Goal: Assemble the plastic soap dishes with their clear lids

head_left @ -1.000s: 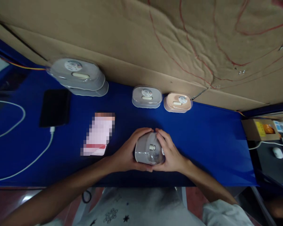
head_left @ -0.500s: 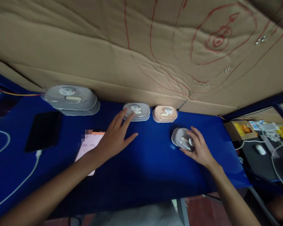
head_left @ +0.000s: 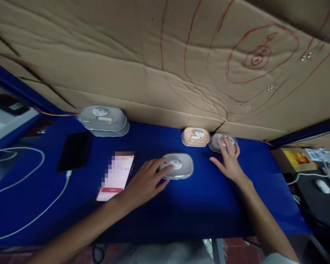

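Grey case (head_left: 178,165) seemingly under left fingers (head_left: 161,168)

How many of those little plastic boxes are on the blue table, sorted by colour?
Grey boxes: 4: stacked pair and, one under the left hand, one under the right hand
Peach box: 1
Total: 5

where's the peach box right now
In the head view the peach box sits at the back of the blue table, against the cardboard wall, just left of the grey box under the right hand.
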### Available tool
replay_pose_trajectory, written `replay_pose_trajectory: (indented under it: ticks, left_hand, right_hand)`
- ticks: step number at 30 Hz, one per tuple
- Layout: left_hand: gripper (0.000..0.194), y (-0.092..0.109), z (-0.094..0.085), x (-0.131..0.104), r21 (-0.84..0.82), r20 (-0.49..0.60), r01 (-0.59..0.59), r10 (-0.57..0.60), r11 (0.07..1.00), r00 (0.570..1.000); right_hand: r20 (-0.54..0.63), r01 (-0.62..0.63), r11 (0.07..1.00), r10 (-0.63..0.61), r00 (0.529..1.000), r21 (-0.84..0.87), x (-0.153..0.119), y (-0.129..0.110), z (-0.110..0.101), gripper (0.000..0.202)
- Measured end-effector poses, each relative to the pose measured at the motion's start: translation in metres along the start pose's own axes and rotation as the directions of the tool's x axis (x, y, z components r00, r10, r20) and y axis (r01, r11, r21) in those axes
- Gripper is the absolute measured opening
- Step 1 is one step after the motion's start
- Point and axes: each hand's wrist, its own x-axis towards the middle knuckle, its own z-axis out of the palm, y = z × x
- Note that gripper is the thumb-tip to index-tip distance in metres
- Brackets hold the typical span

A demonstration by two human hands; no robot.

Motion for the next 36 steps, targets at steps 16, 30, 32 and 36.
replay_pose_trajectory:
  ticks: [16, 30, 32, 36]
  left_hand:
    - [0.105, 0.008, 0.022, -0.044, -0.350, 0.149, 0.171, -0.126, 0.921, 0.981]
    - [0.118, 0.019, 0.025, -0.054, -0.726, 0.195, 0.366, -0.337, 0.582, 0.921]
    - [0.117, 0.018, 0.022, -0.061, -0.676, 0.220, 0.382, -0.322, 0.630, 0.921]
    - [0.111, 0.011, 0.004, -0.078, -0.556, 0.269, 0.403, -0.302, 0.727, 0.915]
  right_hand:
    - [0.171, 0.031, 0.931, -0.099, 0.980, 0.363, -0.010, -0.079, 0.029, 0.068]
    - [0.172, 0.085, 0.708, -0.284, 0.943, 0.702, -0.040, -0.143, 0.004, 0.073]
    - [0.176, 0.031, 0.703, -0.220, 0.960, 0.711, -0.046, -0.138, 0.003, 0.066]
    - [0.150, 0.039, 0.862, -0.132, 0.980, 0.505, -0.065, -0.116, 0.001, 0.067]
